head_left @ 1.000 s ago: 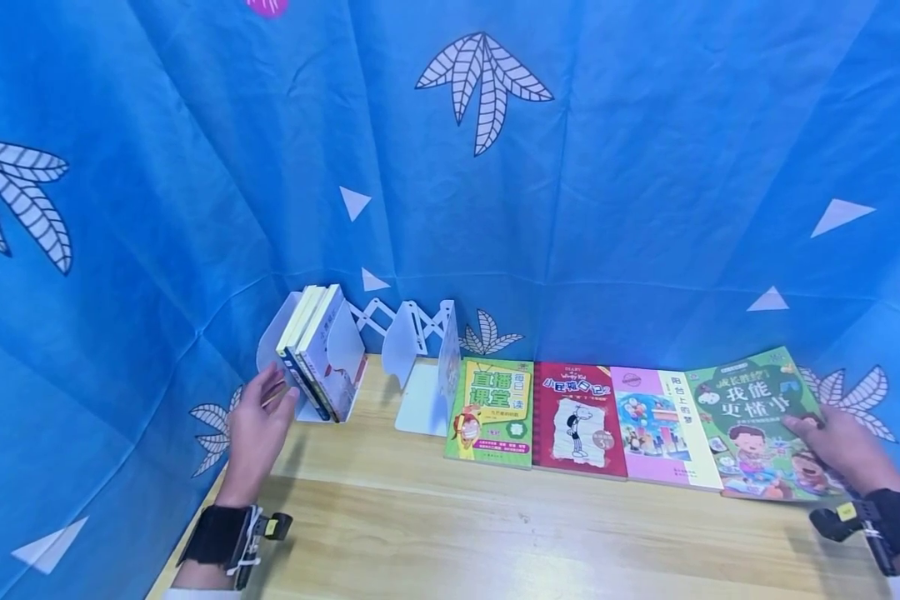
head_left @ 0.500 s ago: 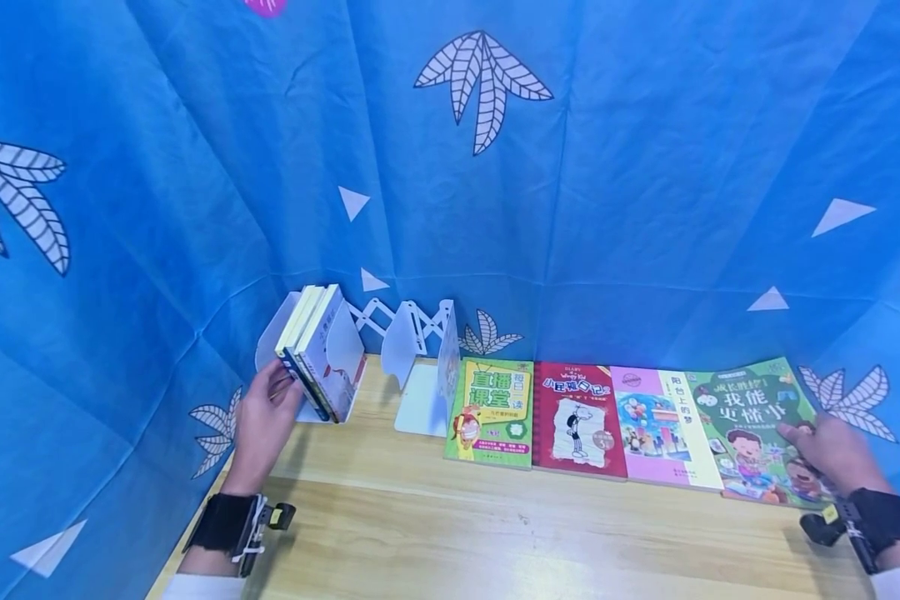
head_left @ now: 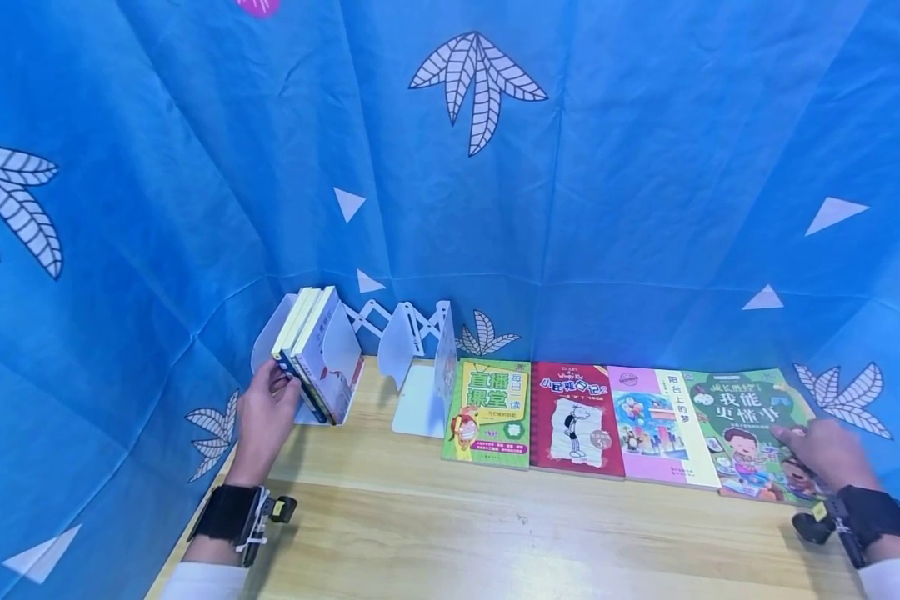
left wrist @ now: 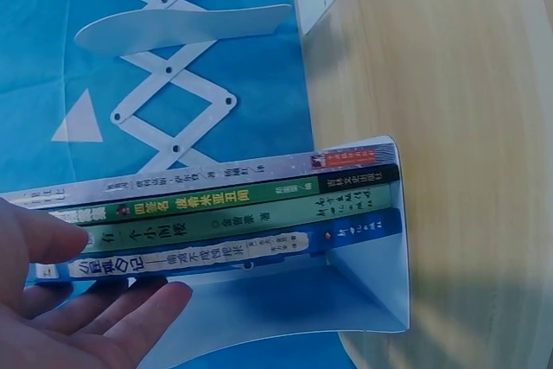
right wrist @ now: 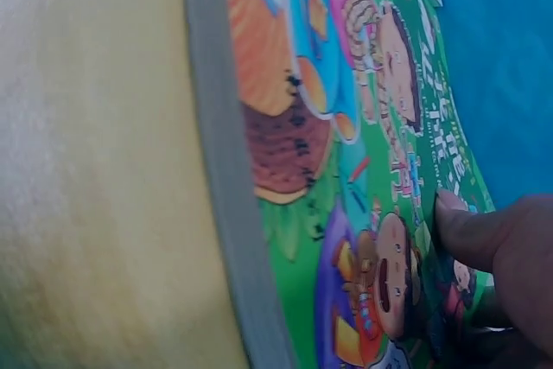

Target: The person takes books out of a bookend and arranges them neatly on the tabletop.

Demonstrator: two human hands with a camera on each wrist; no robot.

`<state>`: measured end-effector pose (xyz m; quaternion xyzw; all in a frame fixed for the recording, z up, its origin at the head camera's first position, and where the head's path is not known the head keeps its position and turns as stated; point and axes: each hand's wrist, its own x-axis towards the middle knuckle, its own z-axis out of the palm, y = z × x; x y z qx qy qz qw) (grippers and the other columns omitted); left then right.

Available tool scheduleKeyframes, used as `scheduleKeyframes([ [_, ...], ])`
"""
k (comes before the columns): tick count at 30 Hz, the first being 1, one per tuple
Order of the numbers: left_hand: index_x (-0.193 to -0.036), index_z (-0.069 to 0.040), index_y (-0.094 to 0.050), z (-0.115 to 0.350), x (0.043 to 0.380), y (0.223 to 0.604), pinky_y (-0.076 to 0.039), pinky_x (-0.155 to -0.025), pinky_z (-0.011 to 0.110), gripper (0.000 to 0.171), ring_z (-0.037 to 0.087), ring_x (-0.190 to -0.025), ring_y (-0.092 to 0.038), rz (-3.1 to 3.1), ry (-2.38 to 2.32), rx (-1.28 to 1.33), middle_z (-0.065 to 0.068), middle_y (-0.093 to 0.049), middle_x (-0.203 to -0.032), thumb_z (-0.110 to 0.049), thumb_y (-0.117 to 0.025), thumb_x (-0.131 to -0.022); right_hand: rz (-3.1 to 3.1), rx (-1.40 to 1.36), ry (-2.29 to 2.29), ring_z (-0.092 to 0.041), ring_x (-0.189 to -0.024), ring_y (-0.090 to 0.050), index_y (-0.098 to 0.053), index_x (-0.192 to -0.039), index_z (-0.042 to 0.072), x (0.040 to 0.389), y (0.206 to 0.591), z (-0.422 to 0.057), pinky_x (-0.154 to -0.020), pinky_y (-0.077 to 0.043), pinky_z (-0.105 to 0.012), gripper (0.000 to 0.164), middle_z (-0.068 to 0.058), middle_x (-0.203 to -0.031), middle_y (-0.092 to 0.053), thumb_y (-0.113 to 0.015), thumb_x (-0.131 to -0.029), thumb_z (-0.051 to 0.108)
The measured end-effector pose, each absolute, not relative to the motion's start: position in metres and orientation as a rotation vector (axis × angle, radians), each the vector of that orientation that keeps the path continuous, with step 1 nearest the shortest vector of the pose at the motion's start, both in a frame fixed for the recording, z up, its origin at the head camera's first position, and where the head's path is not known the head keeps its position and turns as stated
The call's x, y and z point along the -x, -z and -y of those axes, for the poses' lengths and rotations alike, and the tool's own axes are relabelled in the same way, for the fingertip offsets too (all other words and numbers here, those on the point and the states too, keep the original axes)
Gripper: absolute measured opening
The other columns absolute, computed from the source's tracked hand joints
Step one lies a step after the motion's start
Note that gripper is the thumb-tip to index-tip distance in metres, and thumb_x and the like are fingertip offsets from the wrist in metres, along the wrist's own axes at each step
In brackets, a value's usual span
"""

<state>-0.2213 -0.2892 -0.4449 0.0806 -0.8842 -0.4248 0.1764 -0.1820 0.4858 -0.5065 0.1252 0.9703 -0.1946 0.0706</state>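
Note:
Several thin books [head_left: 321, 354] stand upright and slightly tilted in the left bay of a white expandable book stand [head_left: 394, 343]. My left hand [head_left: 267, 417] is at their lower left. In the left wrist view its thumb lies against the spines, with the other fingers beside the outermost blue-spined book [left wrist: 207, 252], which it pinches. At the far right my right hand [head_left: 832, 454] grips the right edge of a green picture book [head_left: 746, 417], thumb on the cover. The fingers under that book are hidden.
Left of the green book lie a pink-and-cream book [head_left: 651, 425], a red comic diary [head_left: 576, 417] and a green-yellow book [head_left: 487, 412], in a row on the wooden table [head_left: 450, 533]. A blue patterned cloth [head_left: 450, 208] hangs behind and at the left.
The green book has come down from a tilt to lie nearly flat beside the pink-and-cream one, my right hand moving left with it. My left fingers have closed in on the upright books.

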Motion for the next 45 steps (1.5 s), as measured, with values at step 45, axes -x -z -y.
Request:
scheduleKeyframes([
  [45, -0.122, 0.005, -0.052, 0.281, 0.230, 0.467, -0.053, -0.060, 0.050, 0.027, 0.045, -0.081, -0.070, 2.393, 0.864, -0.265, 0.031, -0.070, -0.096, -0.010, -0.060, -0.102, -3.117, -0.431, 0.590, -0.023, -0.058, -0.046, -0.048, -0.063, 0.008, 0.167, 0.518, -0.476, -0.054, -0.033, -0.030, 0.054, -0.005, -0.059, -0.045, -0.060, -0.103, 0.042],
])
